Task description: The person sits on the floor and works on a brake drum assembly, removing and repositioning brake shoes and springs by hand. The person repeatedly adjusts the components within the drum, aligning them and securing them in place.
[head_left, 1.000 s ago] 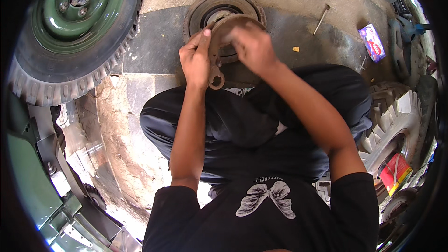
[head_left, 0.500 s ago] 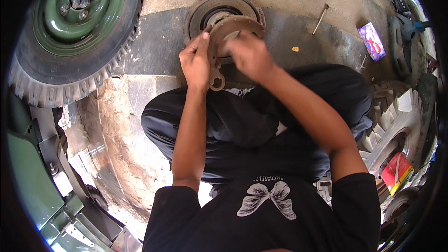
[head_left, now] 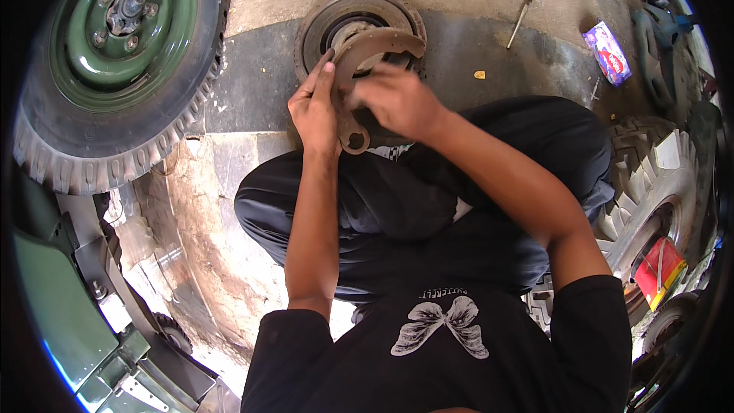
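Observation:
My left hand (head_left: pixel 313 116) is closed round one side of a curved brown brake shoe (head_left: pixel 380 40), its thumb lying along the metal. The shoe is tilted, with its hooked end (head_left: pixel 355 140) down toward my lap and its far end over a round brake drum (head_left: pixel 312 24). My right hand (head_left: pixel 405 104) is at the inner side of the shoe, slightly blurred. Its fingers are curled together; what they pinch, if anything, is hidden. The drum lies flat on the dark floor mat, partly covered by the shoe.
A big tyre on a green wheel (head_left: pixel 126 53) stands at the left, above green metal bodywork (head_left: pixel 57 291). To the right are a metal rod tool (head_left: pixel 520 23), a purple packet (head_left: pixel 608 53), another tyre (head_left: pixel 650 183) and a red and yellow container (head_left: pixel 659 271).
My right hand has moved down and slightly left along the shoe, its fingers nearer my left hand. The left hand keeps its hold. The whole view has shifted a little.

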`<state>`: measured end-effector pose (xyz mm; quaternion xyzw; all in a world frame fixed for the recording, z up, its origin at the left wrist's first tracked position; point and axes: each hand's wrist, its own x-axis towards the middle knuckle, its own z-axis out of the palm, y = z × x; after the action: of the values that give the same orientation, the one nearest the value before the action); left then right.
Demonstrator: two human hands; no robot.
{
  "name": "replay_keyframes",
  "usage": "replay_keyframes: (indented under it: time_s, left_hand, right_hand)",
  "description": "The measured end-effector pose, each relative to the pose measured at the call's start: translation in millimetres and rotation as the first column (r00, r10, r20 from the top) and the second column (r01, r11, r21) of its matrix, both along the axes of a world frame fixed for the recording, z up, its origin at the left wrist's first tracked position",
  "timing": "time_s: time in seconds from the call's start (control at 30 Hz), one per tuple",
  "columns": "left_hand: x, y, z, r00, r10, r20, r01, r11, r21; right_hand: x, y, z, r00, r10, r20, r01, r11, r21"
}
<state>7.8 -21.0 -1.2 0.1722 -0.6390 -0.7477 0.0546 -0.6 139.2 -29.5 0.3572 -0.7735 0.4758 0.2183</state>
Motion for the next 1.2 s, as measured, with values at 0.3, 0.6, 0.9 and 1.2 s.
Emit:
replay_keyframes:
  time_s: [0.3, 0.6, 0.9, 1.2]
  left_hand:
    - [3, -4, 6, 0.994, -0.004, 0.109, -0.026, 0.962, 0.273]
    - [-1, -12, -4, 0.986, 0.007, 0.164, -0.067, 0.93, 0.361]
    - [0, -12, -5, 0.967, 0.01, 0.253, -0.086, 0.953, 0.291]
    - [-2, -17, -14, 0.973, 0.022, 0.23, -0.103, 0.932, 0.347]
  right_hand:
    - [-7, -2, -4, 0.999, 0.016, 0.052, -0.02, 0.996, 0.092]
    - [-7, -7, 2, 0.964, 0.039, 0.261, -0.067, 0.993, 0.099]
    - [1, -3, 6, 0.966, 0.167, 0.195, -0.19, 0.976, 0.108]
    - [0, -1, 5, 0.959, 0.206, 0.194, -0.225, 0.971, 0.08]
